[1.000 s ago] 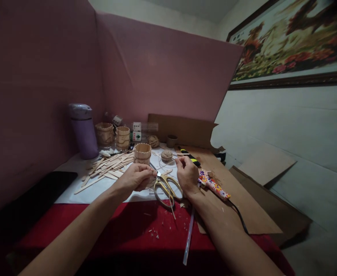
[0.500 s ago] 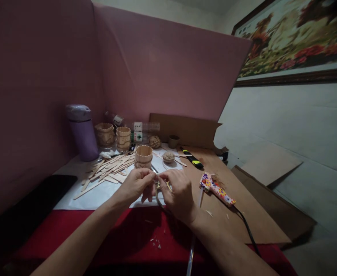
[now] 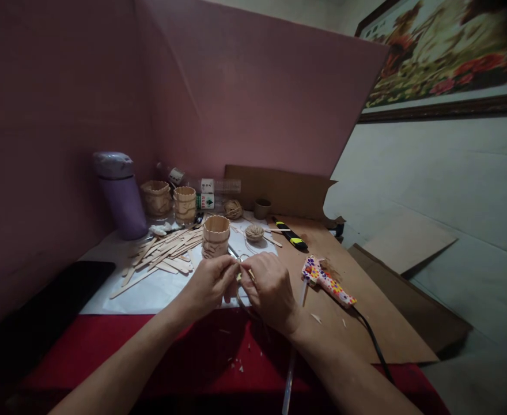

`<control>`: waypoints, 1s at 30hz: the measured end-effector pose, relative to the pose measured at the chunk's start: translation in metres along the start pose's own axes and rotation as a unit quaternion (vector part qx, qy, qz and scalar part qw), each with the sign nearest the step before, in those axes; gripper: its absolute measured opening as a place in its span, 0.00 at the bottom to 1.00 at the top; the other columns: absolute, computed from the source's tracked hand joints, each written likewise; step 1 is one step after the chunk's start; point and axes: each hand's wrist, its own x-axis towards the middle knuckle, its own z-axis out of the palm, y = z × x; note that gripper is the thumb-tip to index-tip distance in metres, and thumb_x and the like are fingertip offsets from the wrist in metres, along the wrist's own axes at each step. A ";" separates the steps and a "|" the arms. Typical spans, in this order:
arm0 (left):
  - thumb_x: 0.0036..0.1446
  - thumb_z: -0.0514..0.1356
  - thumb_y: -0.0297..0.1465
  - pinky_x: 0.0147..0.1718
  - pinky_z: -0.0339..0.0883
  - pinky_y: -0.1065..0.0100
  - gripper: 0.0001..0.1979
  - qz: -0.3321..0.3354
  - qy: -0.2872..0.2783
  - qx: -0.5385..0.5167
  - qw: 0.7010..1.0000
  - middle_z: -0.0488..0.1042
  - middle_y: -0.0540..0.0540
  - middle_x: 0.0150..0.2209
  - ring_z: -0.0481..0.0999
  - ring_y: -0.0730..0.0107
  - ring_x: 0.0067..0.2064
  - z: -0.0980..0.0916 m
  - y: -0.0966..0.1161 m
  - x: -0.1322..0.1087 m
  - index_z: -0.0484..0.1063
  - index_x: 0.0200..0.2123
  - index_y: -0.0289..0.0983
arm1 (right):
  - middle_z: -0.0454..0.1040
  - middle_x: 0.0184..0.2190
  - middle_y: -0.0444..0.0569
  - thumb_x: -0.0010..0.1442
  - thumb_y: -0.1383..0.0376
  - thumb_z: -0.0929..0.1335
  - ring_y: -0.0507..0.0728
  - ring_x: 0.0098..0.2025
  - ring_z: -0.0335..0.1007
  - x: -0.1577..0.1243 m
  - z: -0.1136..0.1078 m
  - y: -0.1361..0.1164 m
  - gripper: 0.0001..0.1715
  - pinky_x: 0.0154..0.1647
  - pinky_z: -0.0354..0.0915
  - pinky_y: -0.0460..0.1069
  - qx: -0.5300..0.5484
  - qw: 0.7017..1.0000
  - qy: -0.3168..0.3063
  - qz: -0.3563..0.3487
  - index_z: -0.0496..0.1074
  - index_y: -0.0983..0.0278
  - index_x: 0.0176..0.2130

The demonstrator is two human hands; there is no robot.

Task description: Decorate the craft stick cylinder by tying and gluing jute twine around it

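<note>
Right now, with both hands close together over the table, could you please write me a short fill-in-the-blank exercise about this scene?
1. Counting the one just beyond the left hand, the scalloped wooden cups number ____.
2. From the person's side, the floral glue gun lies to the ____ of the right hand.
3. The tall flask is coloured ____.
4. The utility knife is black and ____.

Missing words: three; right; purple; yellow.

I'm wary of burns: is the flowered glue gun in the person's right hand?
No, the flowered glue gun lies on the brown cardboard, apart from the right hand.
</note>
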 end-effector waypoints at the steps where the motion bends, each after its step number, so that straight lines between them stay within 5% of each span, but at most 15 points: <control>1: 0.62 0.54 0.42 0.17 0.61 0.74 0.18 -0.009 -0.003 -0.014 1.000 0.69 0.50 0.18 0.68 0.75 0.17 0.001 0.000 0.000 0.67 0.26 0.36 | 0.74 0.27 0.51 0.68 0.67 0.60 0.59 0.32 0.67 0.000 0.001 -0.002 0.14 0.34 0.61 0.52 -0.004 1.000 0.001 0.005 0.70 0.64 0.33; 7: 0.57 0.57 0.45 0.12 0.60 0.73 0.17 -0.070 -0.014 -0.120 0.990 0.69 0.51 0.14 0.67 0.73 0.13 0.004 0.001 0.003 0.65 0.27 0.36 | 0.73 0.27 0.50 0.67 0.68 0.59 0.58 0.31 0.68 0.000 0.014 0.011 0.13 0.34 0.60 0.51 -0.035 0.997 0.015 0.063 0.68 0.63 0.32; 10: 0.54 0.60 0.46 0.12 0.61 0.74 0.18 -0.088 -0.022 -0.175 0.980 0.71 0.51 0.15 0.67 0.73 0.13 0.001 0.002 0.003 0.67 0.30 0.35 | 0.70 0.23 0.47 0.65 0.69 0.58 0.57 0.25 0.65 0.002 0.012 0.035 0.13 0.28 0.55 0.50 -0.057 0.981 0.057 0.174 0.66 0.62 0.31; 16: 0.51 0.63 0.50 0.11 0.59 0.75 0.23 -0.107 -0.044 -0.230 0.966 0.69 0.52 0.14 0.66 0.74 0.13 -0.002 -0.001 0.004 0.69 0.32 0.34 | 0.69 0.25 0.45 0.67 0.64 0.56 0.56 0.27 0.66 0.008 -0.004 0.036 0.11 0.30 0.57 0.49 0.063 0.954 0.119 0.267 0.61 0.60 0.34; 20: 0.50 0.63 0.53 0.09 0.51 0.77 0.24 -0.104 0.026 -0.203 0.973 0.64 0.54 0.10 0.60 0.77 0.10 -0.004 -0.003 0.007 0.68 0.28 0.35 | 0.60 0.22 0.41 0.68 0.63 0.55 0.52 0.24 0.58 0.004 -0.011 0.009 0.17 0.28 0.57 0.47 0.214 0.951 0.066 0.214 0.58 0.60 0.27; 23: 0.48 0.65 0.50 0.09 0.46 0.77 0.22 -0.107 0.064 -0.189 0.974 0.63 0.55 0.09 0.57 0.79 0.10 -0.007 -0.003 0.008 0.68 0.26 0.35 | 0.60 0.20 0.40 0.68 0.59 0.60 0.49 0.23 0.56 0.005 -0.016 -0.003 0.23 0.26 0.57 0.45 0.345 0.927 -0.053 0.142 0.62 0.62 0.23; 27: 0.44 0.66 0.46 0.10 0.46 0.76 0.19 -0.105 0.085 -0.189 0.973 0.61 0.57 0.10 0.55 0.79 0.10 -0.008 0.000 0.008 0.68 0.26 0.36 | 0.73 0.26 0.43 0.58 0.46 0.71 0.49 0.26 0.65 0.012 -0.020 -0.001 0.22 0.27 0.64 0.44 0.539 0.795 -0.276 0.030 0.79 0.62 0.34; 28: 0.44 0.66 0.45 0.10 0.46 0.76 0.19 -0.105 0.088 -0.181 0.974 0.61 0.57 0.10 0.55 0.79 0.11 -0.008 0.001 0.008 0.68 0.26 0.36 | 0.74 0.27 0.43 0.57 0.45 0.71 0.49 0.26 0.66 0.013 -0.020 0.002 0.22 0.27 0.65 0.44 0.563 0.776 -0.281 0.038 0.80 0.62 0.34; 30: 0.43 0.66 0.44 0.10 0.48 0.75 0.17 -0.105 0.088 -0.150 0.979 0.62 0.56 0.11 0.56 0.79 0.11 -0.006 0.003 0.007 0.70 0.26 0.35 | 0.73 0.27 0.44 0.58 0.49 0.72 0.50 0.28 0.68 0.013 -0.018 0.009 0.19 0.28 0.65 0.45 0.572 0.788 -0.205 0.101 0.81 0.61 0.32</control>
